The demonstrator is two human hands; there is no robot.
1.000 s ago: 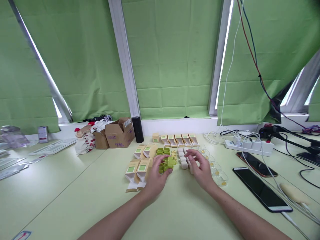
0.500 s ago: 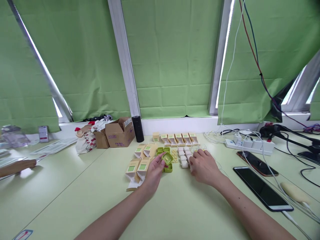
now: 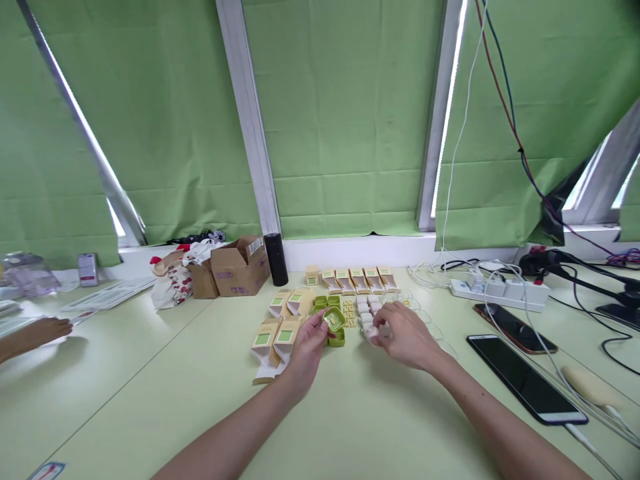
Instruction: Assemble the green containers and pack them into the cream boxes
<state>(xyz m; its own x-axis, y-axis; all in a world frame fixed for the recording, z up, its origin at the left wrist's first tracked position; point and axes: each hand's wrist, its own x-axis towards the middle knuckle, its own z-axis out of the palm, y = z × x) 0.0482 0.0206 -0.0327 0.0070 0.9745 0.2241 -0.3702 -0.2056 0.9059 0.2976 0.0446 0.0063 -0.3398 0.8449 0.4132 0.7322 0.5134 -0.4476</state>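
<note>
In my left hand (image 3: 309, 341) is a small green square container (image 3: 333, 320), tilted, with a small pale piece inside. Several more green containers (image 3: 337, 339) stand together just behind and below it. My right hand (image 3: 404, 335) is closed, thumb and fingers pinched at the front of the rows of small white blocks (image 3: 367, 319). A whitish block shows between its fingertips, partly hidden by them. Between the containers and the blocks lie several small yellow pieces (image 3: 349, 312). Open cardboard sleeves (image 3: 285, 337) with green labels lie left of my left hand.
More folded cardboard sleeves (image 3: 359, 280) line up at the back beside a small closed box (image 3: 312, 275). A brown carton (image 3: 240, 272) and black cylinder (image 3: 276, 259) stand back left. Phones (image 3: 525, 377) and a power strip (image 3: 500, 293) with cables lie right. Another person's hand (image 3: 47, 330) rests far left.
My right hand has shifted slightly left and toward me, to the front of the white blocks. My left hand keeps the green container almost in place. The other person's hand moved slightly.
</note>
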